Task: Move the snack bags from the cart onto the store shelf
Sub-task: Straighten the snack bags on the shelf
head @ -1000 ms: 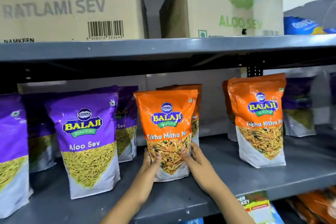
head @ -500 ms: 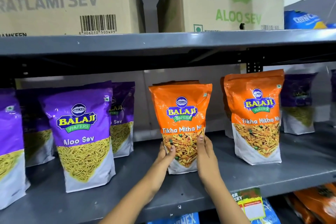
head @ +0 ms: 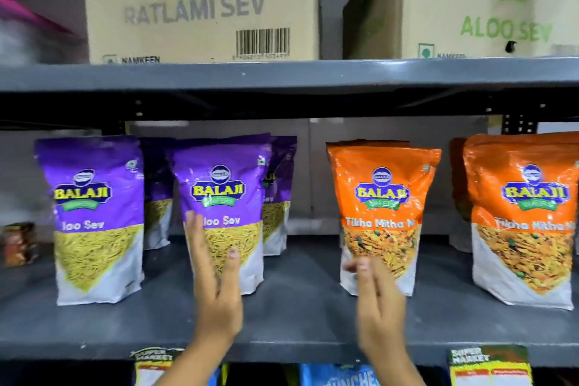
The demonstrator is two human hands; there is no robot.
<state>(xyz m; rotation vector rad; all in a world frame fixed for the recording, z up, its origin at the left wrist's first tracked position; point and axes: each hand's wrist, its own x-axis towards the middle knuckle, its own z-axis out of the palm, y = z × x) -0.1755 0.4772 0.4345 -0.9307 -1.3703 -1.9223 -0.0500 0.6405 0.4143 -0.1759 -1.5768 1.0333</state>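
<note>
An orange Tikha Mitha bag (head: 383, 197) stands upright on the grey shelf (head: 297, 316), with a second orange bag (head: 523, 213) to its right. Purple Aloo Sev bags (head: 97, 213) (head: 219, 194) stand to the left, more behind them. My left hand (head: 216, 285) is open, fingers spread in front of the middle purple bag. My right hand (head: 374, 301) is blurred just in front of the orange bag's lower edge, fingers loosely apart and holding nothing. The cart is out of view.
Two cardboard boxes, Ratlami Sev (head: 200, 6) and Aloo Sev (head: 463, 3), sit on the upper shelf (head: 282, 75). Price tags (head: 488, 367) hang from the shelf's front lip, with blue bags (head: 341, 378) below. A small dark packet (head: 18, 243) stands at the far left.
Both hands have let go of the orange bag, which now stands on the shelf. The hands have drawn back and apart; the view has swung left.
</note>
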